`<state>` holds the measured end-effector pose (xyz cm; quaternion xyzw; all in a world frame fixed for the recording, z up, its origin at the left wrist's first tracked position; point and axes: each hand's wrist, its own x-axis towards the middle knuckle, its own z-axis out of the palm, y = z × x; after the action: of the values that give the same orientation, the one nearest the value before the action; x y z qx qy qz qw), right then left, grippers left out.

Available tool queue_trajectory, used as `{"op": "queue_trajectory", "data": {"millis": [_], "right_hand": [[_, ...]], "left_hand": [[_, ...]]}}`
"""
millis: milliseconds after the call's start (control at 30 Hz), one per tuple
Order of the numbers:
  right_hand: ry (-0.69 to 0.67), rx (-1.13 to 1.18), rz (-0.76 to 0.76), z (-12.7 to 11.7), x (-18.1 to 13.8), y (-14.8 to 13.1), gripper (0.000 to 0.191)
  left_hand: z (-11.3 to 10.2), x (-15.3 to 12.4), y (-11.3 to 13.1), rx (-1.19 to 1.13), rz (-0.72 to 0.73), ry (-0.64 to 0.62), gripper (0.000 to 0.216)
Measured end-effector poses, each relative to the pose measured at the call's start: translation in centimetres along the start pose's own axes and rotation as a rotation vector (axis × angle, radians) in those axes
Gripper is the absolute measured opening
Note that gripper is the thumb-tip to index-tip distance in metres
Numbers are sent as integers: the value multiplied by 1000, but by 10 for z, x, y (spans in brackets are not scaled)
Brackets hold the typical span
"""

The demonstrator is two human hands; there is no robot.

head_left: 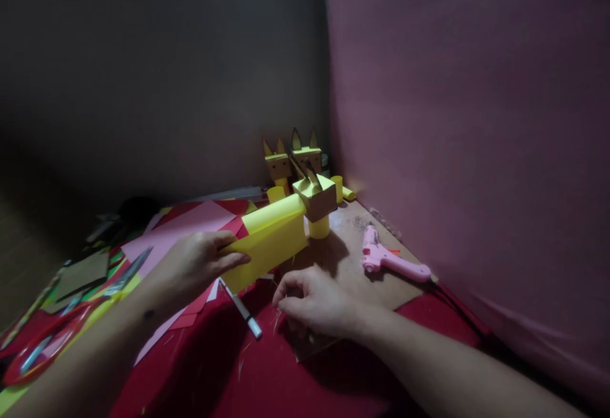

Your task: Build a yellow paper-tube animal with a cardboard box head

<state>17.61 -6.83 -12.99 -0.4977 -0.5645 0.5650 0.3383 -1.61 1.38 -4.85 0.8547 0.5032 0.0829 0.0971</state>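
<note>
My left hand [203, 256] pinches the left end of a yellow paper sheet [269, 246] between thumb and fingers. Behind that sheet lies a rolled yellow paper [271, 211]. It reaches to a small cardboard box head [320, 199] with pointed ears and a yellow top, which stands on a yellow paper tube [319, 227]. My right hand [317, 300] hovers low in front, fingers curled and thumb against the index finger. Thin strands show near its fingertips; whether it holds anything is unclear. Below the sheet, a white marker [245, 313] lies between the hands.
A pink glue gun [393, 262] rests on a cardboard sheet [405, 291] at right, its cord trailing along the pink wall. Two more eared box heads [277, 167] stand at the back. At left are red-handled scissors [52, 342], pink paper [183, 230] and other coloured sheets.
</note>
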Motion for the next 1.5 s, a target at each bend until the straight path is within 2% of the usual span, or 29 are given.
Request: {"op": "queue_trajectory", "data": {"millis": [133,567,700,867,1067,1267,1500], "right_hand": [[10,43,53,2,0,1,18],[31,24,161,5,-7,-15,19],[29,46,111,5,-7,-10,3],[54,40,106,2,-8,0,25],[90,29,137,0,-11,5,39],[86,55,139,-6,-11,19,39],[130,122,136,-3,-11,21,39]], "left_hand": [[-2,-3,3,-24,-34,-24,28],[-2,-3,5,23,-2,16,22],[-5,-7,9,24,-5,18,20],[-5,-8,12,88,-17,-2,27],[-2,-8,15,70,10,-24,36],[-3,-8,11,-3,24,-6,35],[-12,-8,2,-4,29,-15,39]]}}
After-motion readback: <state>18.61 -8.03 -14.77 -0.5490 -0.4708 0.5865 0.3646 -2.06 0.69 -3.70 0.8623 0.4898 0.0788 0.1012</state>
